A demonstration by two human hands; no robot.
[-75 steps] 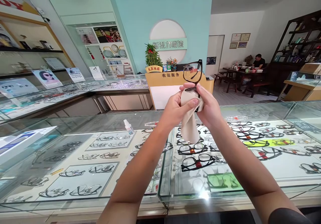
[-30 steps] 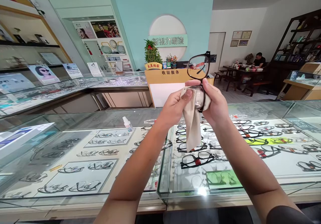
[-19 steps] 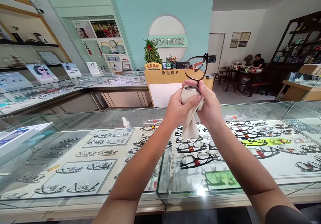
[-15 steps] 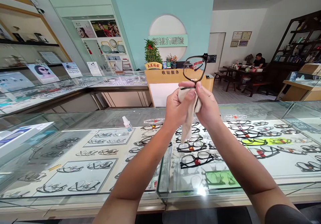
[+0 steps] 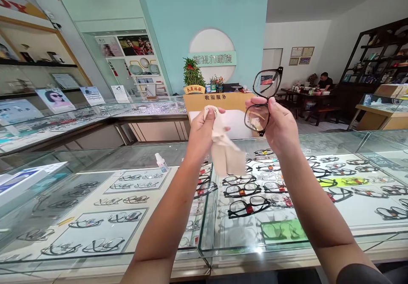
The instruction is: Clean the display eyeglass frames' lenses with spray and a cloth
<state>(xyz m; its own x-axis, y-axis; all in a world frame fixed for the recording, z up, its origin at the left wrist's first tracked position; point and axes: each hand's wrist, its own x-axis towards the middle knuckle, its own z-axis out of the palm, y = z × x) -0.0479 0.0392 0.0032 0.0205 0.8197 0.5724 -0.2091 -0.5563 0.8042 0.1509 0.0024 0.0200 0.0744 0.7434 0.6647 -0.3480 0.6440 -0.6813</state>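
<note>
My right hand (image 5: 280, 125) grips a pair of black-framed eyeglasses (image 5: 269, 98) near the bridge, one lens above the other. The lenses look clear, and the upper one bears a small red and dark patch that may be seen through it. Pinched in my left hand (image 5: 202, 127) is a pale beige cleaning cloth (image 5: 228, 156), which hangs down slightly blurred. A gap separates the cloth from the glasses. Both hands are raised above the glass display counter (image 5: 178, 148).
A small white spray bottle (image 5: 161, 162) stands on the counter top to the left. Rows of eyeglasses (image 5: 248, 206) lie inside the case. A white box (image 5: 22, 186) sits at far left. Beyond are a wooden cashier desk (image 5: 223, 105) and a seated person (image 5: 325, 81).
My hands have moved apart. The cloth has come off the glasses and swung left with my left hand, while my right hand has shifted right, holding the glasses with both lenses exposed.
</note>
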